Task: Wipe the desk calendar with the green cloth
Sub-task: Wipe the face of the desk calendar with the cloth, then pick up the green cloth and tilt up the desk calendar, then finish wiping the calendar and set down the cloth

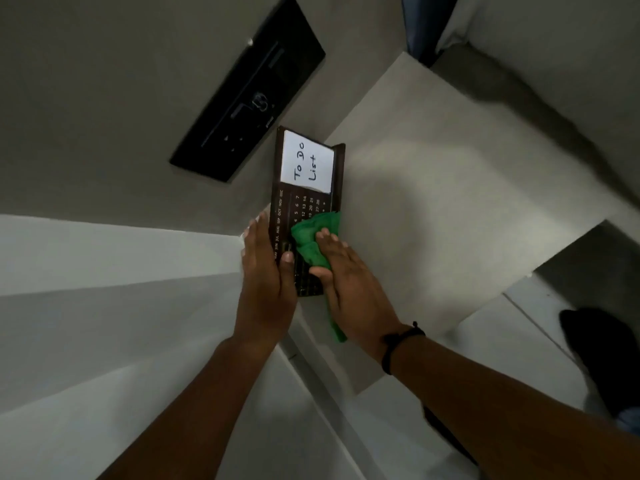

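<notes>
The desk calendar (304,199) is a dark brown board with pale month names and date numbers, and a white "To Do List" card (307,162) sits in its upper part. It stands at the left edge of a pale shelf top (450,202). My left hand (266,278) grips the calendar's lower left side, thumb on its face. My right hand (346,282) presses the crumpled green cloth (311,237) flat against the calendar's lower face. A tail of the cloth hangs below my right palm.
A black wall panel (249,95) hangs on the grey wall up and left of the calendar. White ledges (104,258) run to the left and below. A dark shoe (595,355) shows on the floor at the lower right.
</notes>
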